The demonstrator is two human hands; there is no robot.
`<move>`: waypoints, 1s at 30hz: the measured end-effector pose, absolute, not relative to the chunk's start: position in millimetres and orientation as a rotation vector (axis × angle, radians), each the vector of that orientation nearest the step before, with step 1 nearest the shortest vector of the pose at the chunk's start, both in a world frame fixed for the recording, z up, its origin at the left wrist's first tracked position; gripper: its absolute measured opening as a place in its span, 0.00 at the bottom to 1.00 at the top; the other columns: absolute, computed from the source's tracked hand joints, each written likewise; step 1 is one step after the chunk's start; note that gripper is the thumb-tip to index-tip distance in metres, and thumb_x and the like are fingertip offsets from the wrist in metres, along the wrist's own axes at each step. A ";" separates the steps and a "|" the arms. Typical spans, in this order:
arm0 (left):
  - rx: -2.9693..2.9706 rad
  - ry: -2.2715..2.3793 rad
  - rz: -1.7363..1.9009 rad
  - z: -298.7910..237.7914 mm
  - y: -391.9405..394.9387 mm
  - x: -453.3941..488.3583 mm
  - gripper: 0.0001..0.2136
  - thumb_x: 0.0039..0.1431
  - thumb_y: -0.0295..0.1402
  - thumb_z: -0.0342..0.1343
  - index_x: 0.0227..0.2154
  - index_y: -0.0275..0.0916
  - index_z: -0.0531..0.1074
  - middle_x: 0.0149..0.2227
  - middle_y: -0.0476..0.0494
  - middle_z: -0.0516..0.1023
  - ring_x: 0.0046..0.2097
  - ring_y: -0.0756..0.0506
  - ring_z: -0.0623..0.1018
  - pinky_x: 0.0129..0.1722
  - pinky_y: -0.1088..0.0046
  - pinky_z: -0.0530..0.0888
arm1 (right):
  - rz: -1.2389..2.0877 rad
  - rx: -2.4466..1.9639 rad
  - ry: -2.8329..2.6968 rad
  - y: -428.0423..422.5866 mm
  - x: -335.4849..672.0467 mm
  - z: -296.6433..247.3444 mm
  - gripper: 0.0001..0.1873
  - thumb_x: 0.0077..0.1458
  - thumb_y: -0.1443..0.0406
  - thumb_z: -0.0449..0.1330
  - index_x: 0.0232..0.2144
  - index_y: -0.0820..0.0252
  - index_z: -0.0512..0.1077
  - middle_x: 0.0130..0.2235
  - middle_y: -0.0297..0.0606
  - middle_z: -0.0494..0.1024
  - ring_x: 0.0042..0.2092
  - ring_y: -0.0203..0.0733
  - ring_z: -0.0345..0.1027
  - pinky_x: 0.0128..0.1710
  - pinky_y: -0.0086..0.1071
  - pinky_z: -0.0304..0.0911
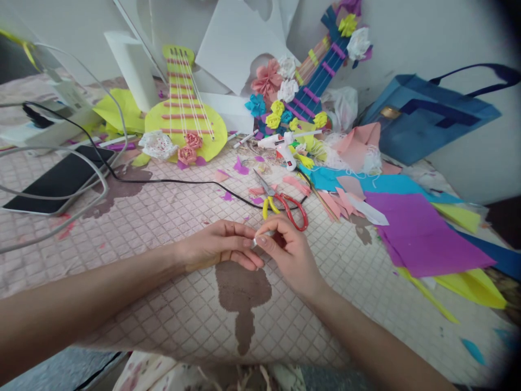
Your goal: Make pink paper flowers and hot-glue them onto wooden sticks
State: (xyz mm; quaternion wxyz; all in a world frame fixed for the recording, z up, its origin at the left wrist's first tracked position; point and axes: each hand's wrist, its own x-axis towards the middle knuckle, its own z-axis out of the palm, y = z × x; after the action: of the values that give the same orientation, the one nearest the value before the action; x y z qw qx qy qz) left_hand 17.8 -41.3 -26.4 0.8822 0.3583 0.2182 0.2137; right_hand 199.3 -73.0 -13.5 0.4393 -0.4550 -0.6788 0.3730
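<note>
My left hand (226, 244) and my right hand (291, 258) meet above the cloth near the table's front. Pinched between their fingertips is a small white piece (254, 243), perhaps paper; the fingers hide most of it. Just beyond my hands lie red-and-yellow-handled scissors (280, 201), partly open, blades pointing away. A white glue gun (285, 152) rests on its side farther back. At the back left, a yellow paper guitar (185, 117) with white strings and paper flowers leans up. A blue one (317, 81), covered with flowers, leans against the wall.
Purple paper sheets (427, 231) and other coloured scraps spread over the right side. A black cable (175, 181) crosses the quilted cloth (171, 320) behind my hands. At left lie a dark tablet-like device (61, 179) and a power strip (36, 127). A blue bag (427, 119) stands back right.
</note>
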 end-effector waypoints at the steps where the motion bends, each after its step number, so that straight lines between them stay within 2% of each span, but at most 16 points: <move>1: 0.742 0.458 0.454 -27.2 -41.6 17.9 0.08 0.57 0.27 0.58 0.40 0.30 0.74 0.33 0.37 0.82 0.35 0.47 0.82 0.38 0.76 0.77 | 0.935 -1.136 -1.688 -72.4 199.5 -13.6 0.06 0.57 0.63 0.59 0.28 0.56 0.70 0.32 0.33 0.69 0.37 0.37 0.64 0.36 0.33 0.60; 9: 0.701 0.469 0.498 -29.2 -43.2 18.8 0.09 0.56 0.26 0.59 0.40 0.30 0.73 0.33 0.37 0.82 0.35 0.47 0.82 0.38 0.75 0.77 | 0.966 -1.186 -1.679 -71.2 199.3 -10.5 0.07 0.57 0.61 0.58 0.29 0.56 0.71 0.31 0.33 0.69 0.35 0.37 0.63 0.34 0.33 0.59; 13: 0.704 0.473 0.496 -28.0 -43.3 19.2 0.08 0.56 0.29 0.61 0.38 0.30 0.74 0.32 0.37 0.82 0.34 0.48 0.82 0.37 0.77 0.78 | 0.931 -1.151 -1.706 -72.1 198.6 -12.1 0.07 0.60 0.63 0.54 0.33 0.55 0.72 0.35 0.35 0.71 0.38 0.38 0.65 0.37 0.34 0.61; 16: 0.708 0.498 0.467 -28.1 -43.6 19.1 0.08 0.57 0.30 0.60 0.37 0.31 0.73 0.30 0.38 0.82 0.32 0.49 0.82 0.36 0.79 0.78 | 0.910 -1.114 -1.707 -72.1 197.8 -13.8 0.09 0.62 0.65 0.52 0.33 0.56 0.71 0.34 0.35 0.71 0.39 0.38 0.66 0.40 0.34 0.62; 23: 0.707 0.491 0.495 -30.1 -45.0 19.7 0.08 0.57 0.27 0.60 0.40 0.31 0.73 0.34 0.38 0.82 0.35 0.49 0.82 0.39 0.79 0.77 | 0.925 -1.141 -1.681 -71.5 198.5 -14.6 0.09 0.62 0.64 0.52 0.32 0.57 0.71 0.35 0.35 0.71 0.38 0.37 0.66 0.39 0.34 0.61; 30: 0.713 0.498 0.506 -30.8 -45.2 20.7 0.09 0.56 0.28 0.61 0.39 0.30 0.73 0.32 0.36 0.82 0.34 0.48 0.82 0.37 0.78 0.78 | 0.935 -1.174 -1.695 -72.0 199.0 -12.2 0.07 0.60 0.62 0.55 0.32 0.56 0.70 0.35 0.35 0.70 0.38 0.38 0.66 0.36 0.33 0.62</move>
State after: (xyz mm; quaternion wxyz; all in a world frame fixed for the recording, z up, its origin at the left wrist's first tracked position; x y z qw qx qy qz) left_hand 20.7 -45.2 -30.8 0.8760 0.3417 0.2386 0.2425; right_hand 199.0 -72.0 -12.2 0.4248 -0.4695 -0.6778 0.3737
